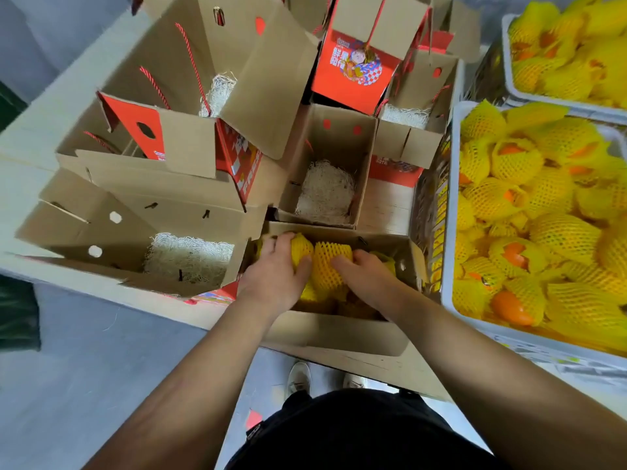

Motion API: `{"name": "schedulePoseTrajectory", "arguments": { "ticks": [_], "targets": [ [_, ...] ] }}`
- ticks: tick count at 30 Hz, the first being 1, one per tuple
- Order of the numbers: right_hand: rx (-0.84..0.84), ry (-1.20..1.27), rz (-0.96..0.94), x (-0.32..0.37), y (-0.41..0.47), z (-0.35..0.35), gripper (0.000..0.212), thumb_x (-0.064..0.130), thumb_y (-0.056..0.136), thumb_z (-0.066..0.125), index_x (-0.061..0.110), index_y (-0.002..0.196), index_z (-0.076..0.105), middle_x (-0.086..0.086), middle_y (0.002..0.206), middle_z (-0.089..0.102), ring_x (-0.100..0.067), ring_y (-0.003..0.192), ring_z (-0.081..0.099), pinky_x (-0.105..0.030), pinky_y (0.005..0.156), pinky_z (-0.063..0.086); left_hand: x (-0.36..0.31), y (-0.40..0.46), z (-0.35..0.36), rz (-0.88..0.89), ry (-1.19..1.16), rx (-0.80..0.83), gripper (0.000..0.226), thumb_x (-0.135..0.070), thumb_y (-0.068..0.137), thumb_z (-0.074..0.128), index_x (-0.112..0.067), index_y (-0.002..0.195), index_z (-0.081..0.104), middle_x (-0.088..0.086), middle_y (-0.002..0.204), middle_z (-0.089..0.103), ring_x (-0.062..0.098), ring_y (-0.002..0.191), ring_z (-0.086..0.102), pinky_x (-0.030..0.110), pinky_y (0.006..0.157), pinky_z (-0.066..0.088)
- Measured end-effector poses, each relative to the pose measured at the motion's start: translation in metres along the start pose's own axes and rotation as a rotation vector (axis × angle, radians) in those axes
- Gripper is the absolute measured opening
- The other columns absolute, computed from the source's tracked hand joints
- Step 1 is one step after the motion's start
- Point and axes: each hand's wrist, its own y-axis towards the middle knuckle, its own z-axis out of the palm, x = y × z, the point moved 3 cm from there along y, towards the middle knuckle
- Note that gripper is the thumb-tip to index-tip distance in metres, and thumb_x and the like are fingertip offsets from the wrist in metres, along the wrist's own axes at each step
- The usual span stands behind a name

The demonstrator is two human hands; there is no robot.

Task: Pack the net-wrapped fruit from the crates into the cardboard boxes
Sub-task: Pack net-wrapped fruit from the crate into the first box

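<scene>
The nearest cardboard box (339,329) holds several net-wrapped fruit (330,266) in yellow foam mesh. The left hand (274,273) curls its grip over one fruit at the box's left end; the right hand (366,279) lies on the fruit beside it, fingers relaxed and spread. Other open boxes (325,171) contain only pale shredded paper (190,256). Two white crates (451,205) on the right are heaped with wrapped fruit. All sit on a pale surface (30,144) above a grey floor (84,351).
</scene>
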Motion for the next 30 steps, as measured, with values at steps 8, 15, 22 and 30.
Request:
{"name": "schedulePoseTrajectory", "arguments": {
  "ticks": [8, 15, 22, 30],
  "targets": [
    [-0.032, -0.31, -0.108, 0.0, -0.01, 0.008, 0.063, 0.074, 0.092, 0.04, 0.019, 0.12, 0.046, -0.003, 0.105, 0.06, -0.027, 0.096, 0.061, -0.043, 0.087, 0.052, 0.011, -0.002, 0.011, 0.049, 0.26, 0.054, 0.066, -0.063, 0.102, 0.033, -0.032, 0.158, 0.014, 0.0, 0.156, 0.034, 0.032, 0.137, 0.036, 0.049, 0.11, 0.037],
    [-0.139, -0.17, -0.199, -0.004, -0.024, 0.0, 0.064, 0.069, 0.097, 0.039, 0.027, 0.145, 0.041, -0.002, 0.138, 0.057, -0.023, 0.122, 0.057, -0.044, 0.106, 0.047, -0.001, -0.012, 0.018, 0.34, -0.004, -0.192, 0.066, -0.06, 0.095, 0.05, -0.034, 0.152, 0.029, -0.007, 0.155, 0.032, 0.02, 0.141, 0.032, 0.039, 0.113, 0.036],
    [-0.512, -0.174, -0.517, -0.009, -0.065, -0.081, 0.018, 0.027, 0.093, 0.059, 0.026, 0.107, 0.07, 0.009, 0.094, 0.069, -0.013, 0.089, 0.066, -0.028, 0.075, 0.052, -0.02, -0.007, 0.025, 0.549, 0.114, -0.194, 0.033, -0.052, 0.098, 0.046, -0.035, 0.122, 0.061, -0.012, 0.125, 0.059, 0.016, 0.119, 0.052, 0.043, 0.105, 0.042],
    [-0.875, -0.646, 0.118, -0.1, -0.049, -0.197, 0.064, 0.03, 0.093, 0.063, 0.018, 0.15, 0.038, -0.019, 0.161, 0.025, -0.041, 0.146, 0.025, -0.052, 0.115, 0.023, -0.084, -0.004, 0.031, 0.668, 0.004, -0.162, 0.022, -0.036, 0.098, 0.06, -0.028, 0.117, 0.068, -0.009, 0.118, 0.061, 0.013, 0.113, 0.056, 0.035, 0.097, 0.045]
  ]
}}
